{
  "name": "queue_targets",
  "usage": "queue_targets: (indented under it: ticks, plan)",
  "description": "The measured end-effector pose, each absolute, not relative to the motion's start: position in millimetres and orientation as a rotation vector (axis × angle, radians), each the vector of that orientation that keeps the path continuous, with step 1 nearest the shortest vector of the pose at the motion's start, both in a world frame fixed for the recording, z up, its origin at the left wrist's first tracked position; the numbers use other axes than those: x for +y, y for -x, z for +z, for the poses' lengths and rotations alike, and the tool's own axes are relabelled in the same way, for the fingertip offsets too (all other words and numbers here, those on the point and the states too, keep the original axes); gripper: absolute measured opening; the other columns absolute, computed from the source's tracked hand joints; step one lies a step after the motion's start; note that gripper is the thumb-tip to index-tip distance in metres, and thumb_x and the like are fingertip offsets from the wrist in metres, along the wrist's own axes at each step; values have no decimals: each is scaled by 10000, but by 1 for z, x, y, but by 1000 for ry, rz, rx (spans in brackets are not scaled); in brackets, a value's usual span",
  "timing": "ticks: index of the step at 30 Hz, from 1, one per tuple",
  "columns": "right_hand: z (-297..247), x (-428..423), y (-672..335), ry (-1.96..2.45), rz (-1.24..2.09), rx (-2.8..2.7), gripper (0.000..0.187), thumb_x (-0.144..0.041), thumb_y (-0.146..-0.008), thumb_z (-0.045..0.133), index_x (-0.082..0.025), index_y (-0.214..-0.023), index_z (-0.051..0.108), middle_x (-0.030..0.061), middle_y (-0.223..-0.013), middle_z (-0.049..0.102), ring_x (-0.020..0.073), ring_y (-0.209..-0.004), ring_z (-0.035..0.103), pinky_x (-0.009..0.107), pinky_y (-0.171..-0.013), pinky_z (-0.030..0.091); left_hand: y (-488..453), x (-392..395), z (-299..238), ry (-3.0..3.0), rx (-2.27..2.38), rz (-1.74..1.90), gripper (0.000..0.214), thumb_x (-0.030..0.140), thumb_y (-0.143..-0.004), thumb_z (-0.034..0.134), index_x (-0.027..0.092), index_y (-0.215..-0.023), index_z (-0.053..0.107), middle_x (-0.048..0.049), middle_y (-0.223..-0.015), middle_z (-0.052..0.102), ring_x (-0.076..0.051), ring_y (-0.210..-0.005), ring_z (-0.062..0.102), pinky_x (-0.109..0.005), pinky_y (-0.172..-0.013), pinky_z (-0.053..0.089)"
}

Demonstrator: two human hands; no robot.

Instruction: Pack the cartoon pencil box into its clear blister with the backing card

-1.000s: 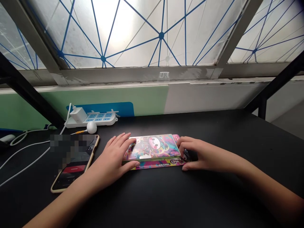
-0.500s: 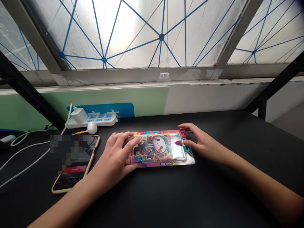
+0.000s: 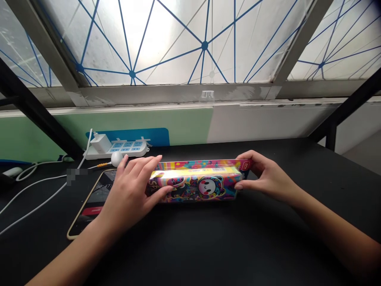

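Note:
A colourful pencil box (image 3: 193, 186), in clear packaging with a printed card behind it, is tipped up on its long edge on the black table. A white cartoon face shows on its front, and its yellow side faces up. My right hand (image 3: 262, 174) grips the right end, thumb in front and fingers behind the card. Around the left end is my left hand (image 3: 133, 186), its thumb on the front and its fingers reaching over the back edge. The left palm hides that end of the box.
Left of my left hand lies a phone (image 3: 89, 210) in a pale case, partly covered by my wrist. A white power strip (image 3: 127, 149) with a plugged-in charger stands at the wall, and white cables (image 3: 38, 180) run across the left side. Black frame bars (image 3: 345, 111) slant at both sides.
The pencil box has turned from lying flat to standing on its long edge. My right hand has closed on its right end, while my left fingers have lifted off its front.

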State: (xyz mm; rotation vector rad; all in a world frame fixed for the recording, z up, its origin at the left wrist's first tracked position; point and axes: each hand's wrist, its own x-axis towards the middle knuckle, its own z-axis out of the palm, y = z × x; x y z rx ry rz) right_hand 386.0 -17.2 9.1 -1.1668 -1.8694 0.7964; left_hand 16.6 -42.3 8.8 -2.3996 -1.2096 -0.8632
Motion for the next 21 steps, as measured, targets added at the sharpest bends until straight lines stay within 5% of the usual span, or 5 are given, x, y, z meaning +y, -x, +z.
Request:
queue_targets:
  ticks: [5,11,17,21]
  plan:
    - [6,-20,-380,1067,471,-2017,393,-398,-705,890,-259,-920,592,35,-1025,746,243,-917,731,384,-841,604,-14,-44,11,2450,-1081,-769,386,315,-944,699,205,-1287,558,-76,-1051,705,-248,-950,681,-589,-1126,364]
    - [3,-25,-378,1052,353,-2282,266,-364,-838,783,-277,-1040,633,35,-1169,759,235,-990,742,351,-841,604,-17,-48,11,2539,-1097,-628,343,397,-953,674,181,-1210,604,-93,-1112,734,-272,-926,703,-527,-984,482]
    - [-5,-26,-380,1013,153,-2402,387,-333,-872,738,-287,-1247,653,57,-1223,747,277,-1120,697,426,-951,579,-13,-48,11,2567,-1040,-632,193,301,-1049,505,202,-1090,666,-55,-1039,769,-247,-906,722,-473,-915,501]
    - [-3,-25,-377,999,179,-2460,408,-350,-896,713,-294,-1294,642,61,-1305,715,274,-1204,654,435,-1000,556,-15,-47,8,2650,-1042,-588,180,323,-1012,570,194,-1078,677,-58,-962,739,-250,-871,684,-468,-885,510]
